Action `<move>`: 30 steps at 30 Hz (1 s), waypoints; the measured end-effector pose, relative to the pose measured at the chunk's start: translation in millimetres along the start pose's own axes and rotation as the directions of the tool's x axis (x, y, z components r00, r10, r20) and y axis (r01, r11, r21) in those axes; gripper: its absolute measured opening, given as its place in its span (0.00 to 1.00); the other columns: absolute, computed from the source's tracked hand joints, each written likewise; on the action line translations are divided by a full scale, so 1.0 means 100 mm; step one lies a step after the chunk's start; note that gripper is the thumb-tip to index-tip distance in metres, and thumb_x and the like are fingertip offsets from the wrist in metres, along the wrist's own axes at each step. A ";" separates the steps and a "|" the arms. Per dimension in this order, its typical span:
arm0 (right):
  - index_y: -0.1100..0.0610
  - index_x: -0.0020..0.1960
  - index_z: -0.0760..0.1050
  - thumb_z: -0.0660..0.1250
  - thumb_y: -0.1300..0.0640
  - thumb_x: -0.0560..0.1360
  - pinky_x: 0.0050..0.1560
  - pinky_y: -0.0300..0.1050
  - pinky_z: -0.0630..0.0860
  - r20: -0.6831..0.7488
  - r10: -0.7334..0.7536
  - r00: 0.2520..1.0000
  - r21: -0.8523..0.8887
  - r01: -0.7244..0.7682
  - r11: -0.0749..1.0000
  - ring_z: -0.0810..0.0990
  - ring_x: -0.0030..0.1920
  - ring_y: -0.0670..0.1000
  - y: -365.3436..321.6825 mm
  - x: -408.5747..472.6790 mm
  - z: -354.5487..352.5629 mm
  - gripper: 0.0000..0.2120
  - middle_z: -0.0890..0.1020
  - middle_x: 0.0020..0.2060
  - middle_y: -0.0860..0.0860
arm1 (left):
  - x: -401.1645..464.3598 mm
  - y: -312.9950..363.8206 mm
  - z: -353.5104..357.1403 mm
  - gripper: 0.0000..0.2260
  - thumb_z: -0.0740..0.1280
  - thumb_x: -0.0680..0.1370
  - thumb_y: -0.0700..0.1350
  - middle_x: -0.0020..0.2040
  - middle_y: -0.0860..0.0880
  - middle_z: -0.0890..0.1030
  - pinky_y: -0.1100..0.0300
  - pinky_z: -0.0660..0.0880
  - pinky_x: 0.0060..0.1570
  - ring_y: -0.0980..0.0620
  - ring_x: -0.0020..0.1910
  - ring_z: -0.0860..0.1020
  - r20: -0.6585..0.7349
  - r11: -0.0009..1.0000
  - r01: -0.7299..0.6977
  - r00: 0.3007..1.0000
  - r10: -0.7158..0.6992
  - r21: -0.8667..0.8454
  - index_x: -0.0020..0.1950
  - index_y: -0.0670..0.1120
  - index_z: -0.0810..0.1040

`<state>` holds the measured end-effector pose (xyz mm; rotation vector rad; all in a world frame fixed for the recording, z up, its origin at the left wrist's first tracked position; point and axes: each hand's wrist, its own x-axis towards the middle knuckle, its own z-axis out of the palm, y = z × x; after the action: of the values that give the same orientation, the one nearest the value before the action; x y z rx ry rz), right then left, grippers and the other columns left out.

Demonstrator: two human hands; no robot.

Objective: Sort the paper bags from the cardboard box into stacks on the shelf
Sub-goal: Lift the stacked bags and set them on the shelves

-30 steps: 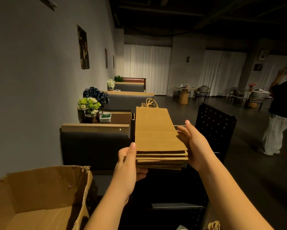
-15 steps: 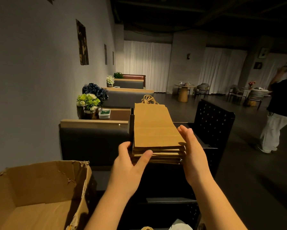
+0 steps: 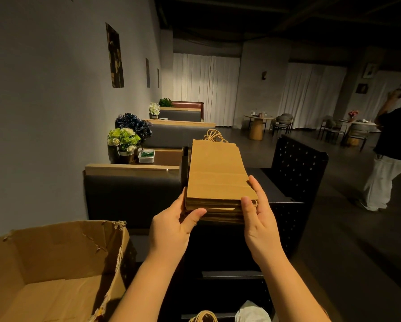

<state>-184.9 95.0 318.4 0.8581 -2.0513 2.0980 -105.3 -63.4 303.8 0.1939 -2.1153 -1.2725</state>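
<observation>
Squaring a bag stack [image 3: 218, 182] atop the black shelf [image 3: 297, 163]: left hand [image 3: 171, 231] and right hand [image 3: 260, 219] press its near corners with relaxed fingers. Next, judged: release, return to the box [image 3: 55, 263], near left.

This is a dim café or restaurant dining room. Along the left wall runs a row of padded booth seats [image 3: 132, 196] with wood-capped backs, dressed with flower arrangements [image 3: 124, 138] and framed pictures [image 3: 114, 55]. Across the dark floor stand round tables [image 3: 257, 122] ringed by upholstered chairs [image 3: 284, 120], in front of long white curtains [image 3: 204, 87].
</observation>
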 end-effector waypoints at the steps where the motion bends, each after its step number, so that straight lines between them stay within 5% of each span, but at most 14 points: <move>1: 0.45 0.76 0.56 0.56 0.31 0.70 0.48 0.20 0.69 -0.005 -0.009 1.000 -0.016 0.009 1.000 0.70 0.53 0.23 0.01 0.00 0.00 0.37 0.68 0.62 0.34 | 0.00 -0.02 0.01 0.33 0.62 0.69 0.65 0.56 0.57 0.82 0.48 0.78 0.57 0.52 0.55 0.81 -0.010 1.000 0.005 1.000 -0.005 -0.012 0.72 0.54 0.68; 6: 0.45 0.75 0.56 0.57 0.26 0.69 0.52 0.21 0.68 -0.022 -0.030 0.999 -0.018 0.030 0.999 0.69 0.58 0.24 0.07 -0.04 -0.03 0.41 0.68 0.64 0.33 | -0.01 -0.09 0.02 0.32 0.60 0.71 0.66 0.55 0.60 0.80 0.54 0.80 0.53 0.54 0.52 0.82 -0.021 0.999 -0.027 0.999 0.026 -0.039 0.72 0.53 0.68; 9: 0.49 0.74 0.63 0.56 0.44 0.79 0.56 0.25 0.69 -0.110 -0.047 0.993 -0.004 0.047 0.999 0.71 0.61 0.30 0.18 -0.14 -0.09 0.24 0.72 0.65 0.38 | -0.12 -0.15 0.03 0.24 0.58 0.75 0.67 0.51 0.54 0.81 0.63 0.79 0.41 0.55 0.45 0.82 -0.068 0.991 0.011 0.997 -0.020 -0.132 0.63 0.53 0.70; 13: 0.52 0.56 0.76 0.60 0.58 0.81 0.52 0.43 0.76 -0.267 -0.017 0.964 0.009 0.020 1.000 0.80 0.51 0.45 0.46 -0.36 -0.21 0.08 0.81 0.48 0.44 | -0.28 -0.28 0.06 0.07 0.58 0.82 0.46 0.42 0.49 0.81 0.63 0.77 0.37 0.59 0.37 0.80 -0.045 0.970 0.183 0.980 -0.192 -0.162 0.48 0.49 0.75; 20: 0.61 0.48 0.79 0.63 0.65 0.79 0.43 0.42 0.74 0.037 0.299 0.953 0.004 -0.300 0.954 0.78 0.39 0.46 1.03 -0.86 -0.22 0.06 0.81 0.38 0.52 | -0.67 -0.81 0.18 0.06 0.63 0.81 0.43 0.43 0.52 0.82 0.64 0.74 0.41 0.57 0.40 0.80 0.238 0.900 0.432 0.882 -0.406 -0.065 0.48 0.52 0.77; 30: 0.58 0.48 0.77 0.62 0.65 0.79 0.47 0.43 0.74 0.142 0.700 0.700 -0.080 -0.697 0.713 0.77 0.42 0.50 1.56 -1.56 -0.07 0.06 0.80 0.39 0.52 | -1.23 -1.32 0.43 0.06 0.65 0.79 0.43 0.46 0.52 0.82 0.66 0.74 0.47 0.57 0.46 0.80 0.356 0.844 0.532 0.776 -0.520 0.073 0.53 0.53 0.79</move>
<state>-124.3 135.8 110.3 0.2300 -2.8198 2.3736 -61.3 -46.7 123.9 0.6203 -2.4519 -1.7791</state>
